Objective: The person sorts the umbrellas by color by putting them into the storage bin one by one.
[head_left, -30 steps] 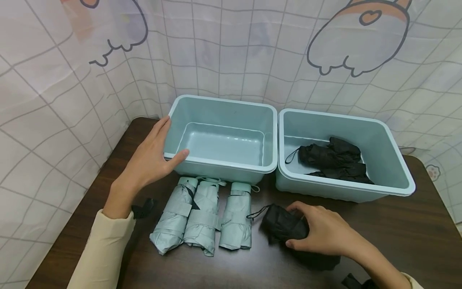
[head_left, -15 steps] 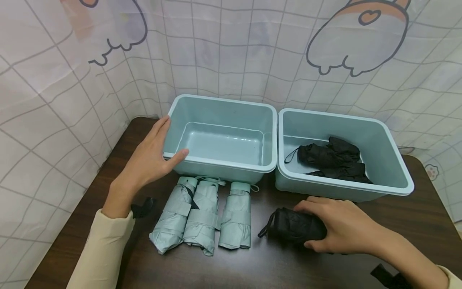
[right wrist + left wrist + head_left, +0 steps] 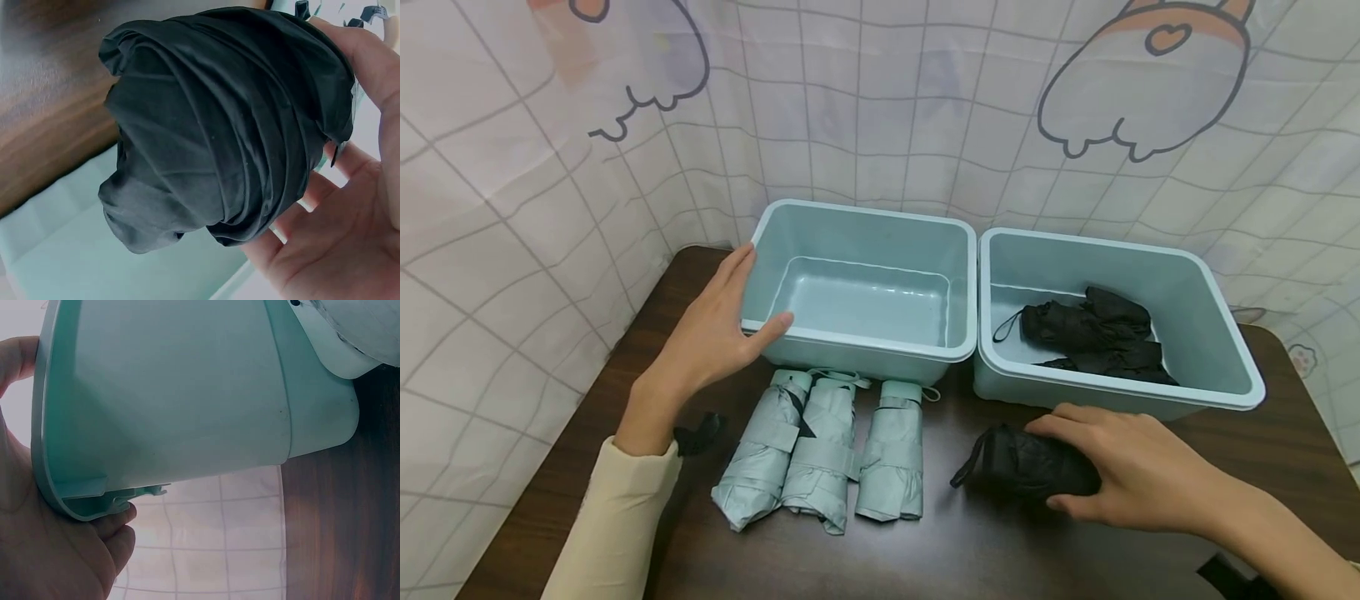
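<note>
The left hand grips the left bin by its rim, likely to steady the smooth plastic; the right hand curves round a folded black umbrella — thin, crinkled fabric — before the right bin. Three pale-green umbrellas lie strapped on the table.

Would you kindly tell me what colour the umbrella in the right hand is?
The umbrella is black; it shows best in the right wrist view.
</note>
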Demonstrator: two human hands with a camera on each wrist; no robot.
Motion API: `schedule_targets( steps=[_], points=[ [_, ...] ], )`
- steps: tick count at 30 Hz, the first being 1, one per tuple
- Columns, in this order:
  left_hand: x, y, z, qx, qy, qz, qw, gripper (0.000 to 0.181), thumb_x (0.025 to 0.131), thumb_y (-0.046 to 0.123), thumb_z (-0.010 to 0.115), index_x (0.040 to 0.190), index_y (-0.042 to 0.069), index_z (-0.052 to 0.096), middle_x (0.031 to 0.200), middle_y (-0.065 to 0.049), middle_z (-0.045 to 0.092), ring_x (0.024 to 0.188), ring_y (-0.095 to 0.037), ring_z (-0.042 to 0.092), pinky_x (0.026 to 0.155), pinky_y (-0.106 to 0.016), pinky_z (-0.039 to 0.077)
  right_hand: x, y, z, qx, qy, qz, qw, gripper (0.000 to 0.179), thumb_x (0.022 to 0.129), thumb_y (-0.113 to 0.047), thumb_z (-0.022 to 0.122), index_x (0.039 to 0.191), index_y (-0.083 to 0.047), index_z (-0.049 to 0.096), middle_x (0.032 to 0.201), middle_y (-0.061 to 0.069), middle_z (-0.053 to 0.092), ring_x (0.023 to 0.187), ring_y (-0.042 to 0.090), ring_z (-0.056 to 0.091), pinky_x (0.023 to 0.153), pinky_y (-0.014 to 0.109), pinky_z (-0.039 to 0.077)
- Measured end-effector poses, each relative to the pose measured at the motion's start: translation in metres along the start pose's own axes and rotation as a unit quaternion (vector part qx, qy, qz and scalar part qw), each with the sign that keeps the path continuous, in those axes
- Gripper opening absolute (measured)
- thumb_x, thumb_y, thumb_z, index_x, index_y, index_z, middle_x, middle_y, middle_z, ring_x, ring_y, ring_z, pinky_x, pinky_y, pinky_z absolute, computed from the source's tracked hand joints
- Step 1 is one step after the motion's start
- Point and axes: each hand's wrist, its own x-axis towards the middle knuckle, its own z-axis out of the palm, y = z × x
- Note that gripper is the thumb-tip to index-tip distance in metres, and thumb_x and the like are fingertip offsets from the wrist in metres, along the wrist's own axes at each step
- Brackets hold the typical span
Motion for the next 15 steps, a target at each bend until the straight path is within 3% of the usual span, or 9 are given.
schedule_targets(
  steps=[8, 15],
  points=[
    [0.0, 0.0, 0.001, 0.0, 0.004, 0.001, 1.0, 0.099, 0.099, 0.058, 0.06, 0.17, 0.007, 0.014, 0.179, -0.01, 0.014, 0.161, -0.039, 0.028, 0.124, -0.067, 0.033, -0.003, 0.001, -0.01, -0.028, 0.01, -0.004, 0.9995, 0.068, 0.077, -0.052, 0.091, 0.136, -0.029, 0.067, 0.118, -0.015, 0.068, 0.082, -0.004, 0.061, 0.063, 0.026, 0.052],
    [0.001, 0.0, 0.001, 0.003, 0.005, 0.004, 1.0, 0.099, 0.1, 0.058, 0.06, 0.17, 0.006, 0.014, 0.179, -0.012, 0.014, 0.161, -0.04, 0.028, 0.125, -0.066, 0.033, -0.006, 0.004, -0.023, -0.065, 0.029, -0.011, 0.9974, 0.069, 0.071, -0.05, 0.095, 0.132, -0.031, 0.069, 0.115, -0.018, 0.067, 0.076, -0.01, 0.05, 0.06, 0.023, 0.048]
  ],
)
